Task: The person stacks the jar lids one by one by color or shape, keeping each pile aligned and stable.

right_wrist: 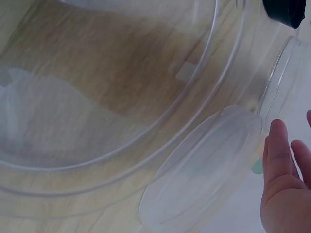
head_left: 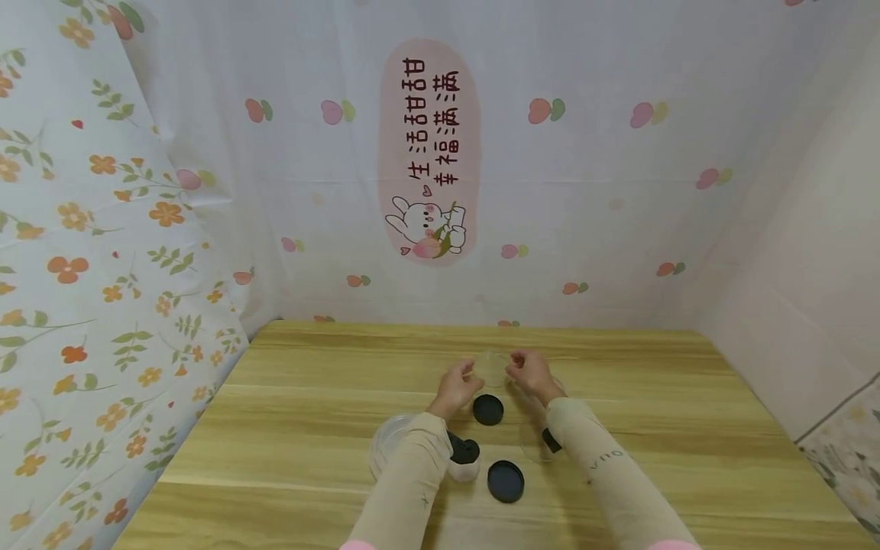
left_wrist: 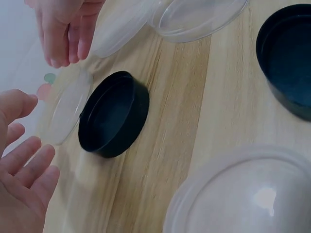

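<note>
A thin clear round lid (head_left: 491,370) lies toward the back of the table between the two hands. My left hand (head_left: 459,384) is on its left side, fingers spread and relaxed in the left wrist view. On the other side is my right hand (head_left: 532,374), its fingers loosely extended close to the lid's edge in the right wrist view. Just in front of the clear lid sits a black round lid (head_left: 488,410), hollow side up. Beneath the right hand a second clear lid (right_wrist: 204,170) shows on the wood.
Nearer the front is another black lid (head_left: 505,482). A translucent domed piece (head_left: 464,470) is by the left wrist, and a clear round dish (head_left: 386,443) lies partly under the left forearm. Another clear round piece (head_left: 535,445) is beside the right wrist. Patterned cloth (head_left: 619,191) hangs behind.
</note>
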The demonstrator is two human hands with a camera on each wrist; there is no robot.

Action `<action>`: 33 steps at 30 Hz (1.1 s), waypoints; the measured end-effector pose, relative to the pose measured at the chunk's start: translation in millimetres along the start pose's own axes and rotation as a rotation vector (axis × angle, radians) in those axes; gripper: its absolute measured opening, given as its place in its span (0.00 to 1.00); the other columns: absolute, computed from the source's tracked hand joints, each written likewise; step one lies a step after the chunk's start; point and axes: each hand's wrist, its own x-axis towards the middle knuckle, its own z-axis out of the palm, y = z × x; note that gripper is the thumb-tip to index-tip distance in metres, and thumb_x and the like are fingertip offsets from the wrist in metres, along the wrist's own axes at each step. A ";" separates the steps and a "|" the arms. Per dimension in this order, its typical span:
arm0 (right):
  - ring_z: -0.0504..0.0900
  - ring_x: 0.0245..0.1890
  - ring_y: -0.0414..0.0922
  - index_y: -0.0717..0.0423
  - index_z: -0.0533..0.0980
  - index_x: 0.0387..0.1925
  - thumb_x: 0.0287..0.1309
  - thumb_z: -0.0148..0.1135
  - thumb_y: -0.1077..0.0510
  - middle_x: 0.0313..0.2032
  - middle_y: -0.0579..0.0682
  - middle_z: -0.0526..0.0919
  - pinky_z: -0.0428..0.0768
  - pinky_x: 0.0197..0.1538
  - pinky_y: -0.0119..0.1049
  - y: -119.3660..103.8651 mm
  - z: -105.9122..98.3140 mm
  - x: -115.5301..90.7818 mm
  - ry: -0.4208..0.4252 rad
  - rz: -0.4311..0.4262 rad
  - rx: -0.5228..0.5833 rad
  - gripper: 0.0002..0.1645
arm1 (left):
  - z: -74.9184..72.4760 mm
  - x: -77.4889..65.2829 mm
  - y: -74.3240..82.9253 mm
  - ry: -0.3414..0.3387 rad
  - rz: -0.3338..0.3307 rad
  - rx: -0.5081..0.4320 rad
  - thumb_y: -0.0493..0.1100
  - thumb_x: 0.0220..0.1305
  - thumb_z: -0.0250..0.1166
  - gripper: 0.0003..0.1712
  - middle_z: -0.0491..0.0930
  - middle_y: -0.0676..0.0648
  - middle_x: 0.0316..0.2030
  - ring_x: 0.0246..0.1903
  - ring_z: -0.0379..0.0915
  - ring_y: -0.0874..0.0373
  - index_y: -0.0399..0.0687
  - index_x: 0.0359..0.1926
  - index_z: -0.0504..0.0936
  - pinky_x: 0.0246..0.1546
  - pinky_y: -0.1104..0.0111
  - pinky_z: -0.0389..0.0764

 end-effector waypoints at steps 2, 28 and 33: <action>0.74 0.44 0.58 0.75 0.67 0.50 0.52 0.52 0.67 0.46 0.68 0.73 0.74 0.44 0.45 1.1 2.0 0.9 0.000 -0.005 -0.003 0.22 | 2.4 -0.3 -0.9 -0.011 -0.013 -0.015 0.35 0.57 0.57 0.27 0.67 0.34 0.54 0.53 0.64 0.42 0.29 0.57 0.64 0.51 0.57 0.66; 0.77 0.37 0.49 0.65 0.74 0.47 0.52 0.60 0.56 0.39 0.59 0.78 0.76 0.35 0.37 145.8 77.9 96.6 -0.022 -0.226 0.022 0.22 | 39.3 86.6 -161.7 0.120 0.072 -0.007 0.52 0.53 0.61 0.30 0.75 0.44 0.43 0.42 0.73 0.53 0.42 0.55 0.70 0.38 0.66 0.73; 0.76 0.35 0.46 0.61 0.74 0.48 0.50 0.61 0.55 0.38 0.55 0.77 0.75 0.33 0.36 176.6 106.3 120.5 -0.037 -0.197 0.041 0.23 | 29.4 90.2 -177.8 0.098 0.092 -0.017 0.51 0.55 0.60 0.29 0.76 0.43 0.41 0.41 0.73 0.53 0.39 0.55 0.70 0.38 0.66 0.73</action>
